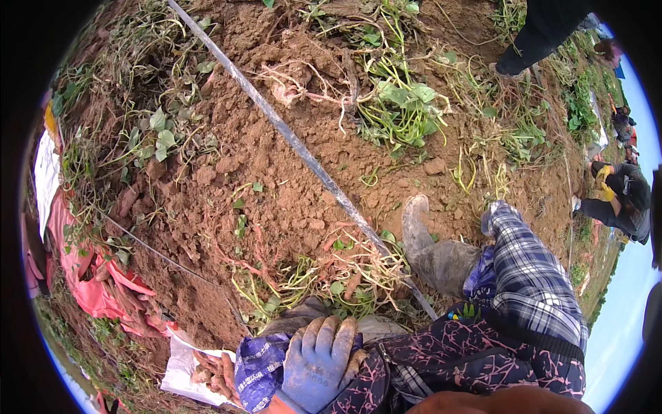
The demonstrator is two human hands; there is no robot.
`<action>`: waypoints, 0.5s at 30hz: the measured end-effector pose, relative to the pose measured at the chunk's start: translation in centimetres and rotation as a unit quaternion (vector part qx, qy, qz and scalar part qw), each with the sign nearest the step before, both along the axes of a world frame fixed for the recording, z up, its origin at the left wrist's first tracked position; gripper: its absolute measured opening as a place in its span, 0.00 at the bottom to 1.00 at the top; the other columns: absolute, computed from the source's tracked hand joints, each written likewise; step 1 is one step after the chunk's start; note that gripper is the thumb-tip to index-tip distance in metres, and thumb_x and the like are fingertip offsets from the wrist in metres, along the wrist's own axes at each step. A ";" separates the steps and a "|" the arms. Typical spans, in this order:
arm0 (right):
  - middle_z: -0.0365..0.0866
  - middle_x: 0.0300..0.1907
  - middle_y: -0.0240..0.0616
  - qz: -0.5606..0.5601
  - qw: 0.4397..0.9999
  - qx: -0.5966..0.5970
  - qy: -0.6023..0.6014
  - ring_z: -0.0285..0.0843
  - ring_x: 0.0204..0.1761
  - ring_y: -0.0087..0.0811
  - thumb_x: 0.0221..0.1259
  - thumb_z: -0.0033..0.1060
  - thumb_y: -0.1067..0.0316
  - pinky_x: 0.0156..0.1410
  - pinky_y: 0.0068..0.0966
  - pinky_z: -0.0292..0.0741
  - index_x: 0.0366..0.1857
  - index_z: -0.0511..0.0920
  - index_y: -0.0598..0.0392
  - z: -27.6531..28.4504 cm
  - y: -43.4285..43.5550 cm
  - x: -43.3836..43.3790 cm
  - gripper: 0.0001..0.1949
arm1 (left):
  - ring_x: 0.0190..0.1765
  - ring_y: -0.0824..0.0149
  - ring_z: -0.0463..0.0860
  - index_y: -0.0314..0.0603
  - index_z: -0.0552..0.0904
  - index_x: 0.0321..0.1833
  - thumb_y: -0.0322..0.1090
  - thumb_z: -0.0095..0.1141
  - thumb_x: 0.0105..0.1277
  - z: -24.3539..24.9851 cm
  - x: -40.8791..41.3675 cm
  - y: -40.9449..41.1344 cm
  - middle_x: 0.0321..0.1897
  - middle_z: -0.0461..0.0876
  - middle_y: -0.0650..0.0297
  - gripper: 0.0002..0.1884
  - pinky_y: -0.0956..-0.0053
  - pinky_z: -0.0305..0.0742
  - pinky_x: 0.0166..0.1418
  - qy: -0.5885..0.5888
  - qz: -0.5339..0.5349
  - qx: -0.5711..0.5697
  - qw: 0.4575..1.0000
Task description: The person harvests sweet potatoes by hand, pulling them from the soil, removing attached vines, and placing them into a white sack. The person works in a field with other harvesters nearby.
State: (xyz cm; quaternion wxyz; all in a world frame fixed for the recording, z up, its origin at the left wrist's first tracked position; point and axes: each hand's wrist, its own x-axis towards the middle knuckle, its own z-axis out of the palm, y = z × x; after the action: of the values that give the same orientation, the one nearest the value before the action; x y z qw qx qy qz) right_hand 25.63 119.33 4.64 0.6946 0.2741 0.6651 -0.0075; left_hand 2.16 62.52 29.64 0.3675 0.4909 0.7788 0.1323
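My left hand (316,362), in a soiled blue work glove, lies with extended fingers on a knee wrapped in printed purple-blue plastic (261,365). My right hand is out of view. Before me, a long grey pole (289,135) crosses the dug reddish-brown soil diagonally. Pulled vines and pale roots (380,266) lie around its lower part. Reddish, root-like tubers (354,284) lie in the soil near them. Farther off is a clump of green-leaved vines (406,111) with exposed roots (292,93) beside it.
A muddy boot (445,259) stands right of the pole, near plaid cloth (532,274). Tubers fill a white sack (181,370) and a torn pink sack (98,284) at left. A dark-clothed leg (538,39) is upper right; another person (623,194) with yellow gloves bends at far right.
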 end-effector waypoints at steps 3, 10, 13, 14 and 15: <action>0.91 0.55 0.43 -0.063 0.995 0.027 -0.070 0.88 0.60 0.42 0.63 0.69 0.58 0.65 0.36 0.81 0.57 0.89 0.53 3.9 3.2 10.5 0.20 | 0.70 0.47 0.77 0.41 0.75 0.75 0.55 0.62 0.70 -0.2 0.6 0.4 0.66 0.79 0.49 0.36 0.48 0.72 0.72 -0.001 -0.014 -0.015 1.000; 0.78 0.74 0.49 -0.183 0.821 -0.133 0.524 0.76 0.75 0.47 0.79 0.57 0.50 0.79 0.38 0.70 0.75 0.74 0.51 -2.0 4.0 -3.8 0.27 | 0.70 0.44 0.77 0.38 0.74 0.76 0.53 0.58 0.73 -0.3 0.7 2.4 0.67 0.79 0.45 0.35 0.50 0.71 0.74 -0.070 -0.012 0.001 0.997; 0.63 0.83 0.55 -0.134 0.818 -0.025 0.559 0.64 0.82 0.53 0.82 0.45 0.42 0.85 0.39 0.61 0.86 0.57 0.52 -5.8 4.1 -16.4 0.37 | 0.69 0.50 0.78 0.42 0.77 0.73 0.55 0.61 0.73 -0.2 0.9 2.3 0.64 0.80 0.51 0.32 0.51 0.74 0.71 -0.023 -0.003 -0.020 1.000; 0.63 0.83 0.58 -0.186 0.821 0.025 0.540 0.63 0.83 0.53 0.81 0.47 0.40 0.86 0.37 0.60 0.85 0.57 0.57 -8.0 3.9 -19.9 0.40 | 0.69 0.48 0.78 0.41 0.76 0.74 0.54 0.60 0.72 -0.2 0.9 2.2 0.65 0.80 0.50 0.33 0.50 0.73 0.72 -0.023 0.002 -0.023 0.999; 0.66 0.82 0.58 -0.224 0.761 0.080 0.604 0.68 0.80 0.52 0.79 0.51 0.40 0.83 0.36 0.64 0.85 0.57 0.59 -10.3 3.3 -21.5 0.42 | 0.70 0.47 0.77 0.40 0.75 0.75 0.53 0.60 0.72 -0.2 1.0 2.2 0.66 0.79 0.48 0.34 0.49 0.72 0.73 -0.024 0.004 -0.027 0.999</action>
State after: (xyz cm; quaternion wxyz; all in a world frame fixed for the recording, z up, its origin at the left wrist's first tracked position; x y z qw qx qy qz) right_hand 4.16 122.64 -5.63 0.1035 0.4082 0.8647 -0.2737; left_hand 3.14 64.67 29.41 0.3986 0.4746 0.7749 0.1240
